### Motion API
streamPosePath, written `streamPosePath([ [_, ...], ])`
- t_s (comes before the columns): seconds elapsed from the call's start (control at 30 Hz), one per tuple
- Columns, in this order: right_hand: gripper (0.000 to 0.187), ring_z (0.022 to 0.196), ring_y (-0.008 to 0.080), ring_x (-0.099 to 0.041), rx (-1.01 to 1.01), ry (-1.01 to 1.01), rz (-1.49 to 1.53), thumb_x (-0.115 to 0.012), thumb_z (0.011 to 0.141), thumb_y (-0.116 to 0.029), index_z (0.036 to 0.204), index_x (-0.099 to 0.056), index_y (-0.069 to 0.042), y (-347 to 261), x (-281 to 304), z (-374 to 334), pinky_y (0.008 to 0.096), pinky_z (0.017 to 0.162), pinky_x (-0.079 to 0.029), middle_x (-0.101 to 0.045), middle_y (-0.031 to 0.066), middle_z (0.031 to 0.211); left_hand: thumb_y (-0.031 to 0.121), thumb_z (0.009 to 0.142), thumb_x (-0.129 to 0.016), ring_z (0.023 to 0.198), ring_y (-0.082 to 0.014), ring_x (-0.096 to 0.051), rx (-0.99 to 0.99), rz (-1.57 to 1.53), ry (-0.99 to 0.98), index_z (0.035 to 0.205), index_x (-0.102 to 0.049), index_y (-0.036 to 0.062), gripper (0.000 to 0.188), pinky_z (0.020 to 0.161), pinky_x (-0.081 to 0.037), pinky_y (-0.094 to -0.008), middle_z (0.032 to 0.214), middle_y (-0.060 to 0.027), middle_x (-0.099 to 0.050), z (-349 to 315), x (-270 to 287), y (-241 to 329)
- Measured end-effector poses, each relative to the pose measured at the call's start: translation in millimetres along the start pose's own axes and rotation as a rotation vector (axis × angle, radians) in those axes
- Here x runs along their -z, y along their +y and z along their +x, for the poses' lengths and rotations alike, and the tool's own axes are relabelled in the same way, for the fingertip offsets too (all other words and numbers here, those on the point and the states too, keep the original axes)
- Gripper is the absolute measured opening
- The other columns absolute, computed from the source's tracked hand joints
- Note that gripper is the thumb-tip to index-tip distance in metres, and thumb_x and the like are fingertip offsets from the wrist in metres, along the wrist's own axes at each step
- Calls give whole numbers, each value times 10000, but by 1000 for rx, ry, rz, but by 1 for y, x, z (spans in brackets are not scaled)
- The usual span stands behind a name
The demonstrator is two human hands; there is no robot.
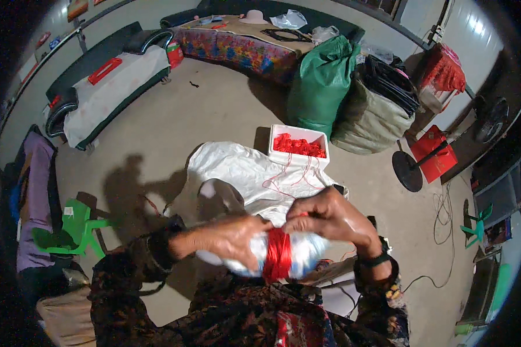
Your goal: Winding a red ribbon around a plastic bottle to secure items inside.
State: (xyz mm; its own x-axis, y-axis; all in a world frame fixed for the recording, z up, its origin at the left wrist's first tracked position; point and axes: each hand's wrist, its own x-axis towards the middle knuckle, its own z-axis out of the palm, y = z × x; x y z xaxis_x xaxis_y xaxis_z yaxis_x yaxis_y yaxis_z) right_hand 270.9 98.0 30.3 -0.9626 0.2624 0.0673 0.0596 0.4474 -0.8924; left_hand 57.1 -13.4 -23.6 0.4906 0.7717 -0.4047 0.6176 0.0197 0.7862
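Note:
In front of my body is a pale white-and-blue roll (312,253), lying crosswise; glare and blur hide what it is made of. A thick band of glossy red cord (278,254) is wound round its middle. My left hand (231,240) grips the roll's left part, fingers closed round it. Over the right part, my right hand (333,217) is closed in a pinch, with a bit of red showing at its fingertips. Beyond my hands, a white foam box (298,160) holds a heap of red cord (295,146), and thin strands trail from it toward me.
A white sheet (226,168) lies under the strands. A green sack (321,87) and a beige sack (370,121) stand behind the box. To the right are a fan (408,170) and a loose cable (443,220); to the left, a green plastic chair (78,228). Sofas (116,78) line the walls.

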Motion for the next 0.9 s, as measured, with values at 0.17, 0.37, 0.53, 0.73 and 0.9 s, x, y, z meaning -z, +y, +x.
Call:
streamPosePath([
  [0.17,215,865,134,-602,-34,89,575,-633,902,-168,1060,-649,-24,135,-52,-21,286,775,-487,-670,33,972,254,581,-855,963,-143,-586,-395,-286,112,1164,-543,-34,721,824,-468,-308,1059,-125,-638,-17,3,30],
  [0.37,183,871,148,-623,-217,239,396,-586,931,-155,1056,-650,-37,109,-99,-31,323,784,-500,-689,79,959,164,548,-876,1020,-160,-586,-48,-439,379,1190,-573,-17,733,939,-446,-309,1115,-79,-646,-18,39,-17],
  [0.53,190,651,163,-608,-147,155,13,-576,947,-175,966,-661,-5,47,-84,-45,277,627,-481,-649,78,806,182,553,-865,998,-167,-588,42,-426,416,1201,-558,-18,744,924,-445,-312,1113,-78,-642,-2,36,-56],
  [0.73,218,705,182,-676,-54,-4,-26,-581,948,-203,984,-662,-4,-7,-55,-51,305,616,-521,-679,93,855,159,596,-825,892,-147,-586,-57,-340,271,1158,-547,0,646,804,-475,-297,987,-69,-638,1,-2,-46],
  [0.9,190,850,244,-685,-8,-309,205,-619,919,-152,1029,-671,-5,-1,-85,-69,307,727,-525,-703,103,946,148,671,-779,972,-97,-546,-99,-505,-151,1303,-465,-4,722,814,-476,-276,1108,-38,-600,-4,-72,-56],
])
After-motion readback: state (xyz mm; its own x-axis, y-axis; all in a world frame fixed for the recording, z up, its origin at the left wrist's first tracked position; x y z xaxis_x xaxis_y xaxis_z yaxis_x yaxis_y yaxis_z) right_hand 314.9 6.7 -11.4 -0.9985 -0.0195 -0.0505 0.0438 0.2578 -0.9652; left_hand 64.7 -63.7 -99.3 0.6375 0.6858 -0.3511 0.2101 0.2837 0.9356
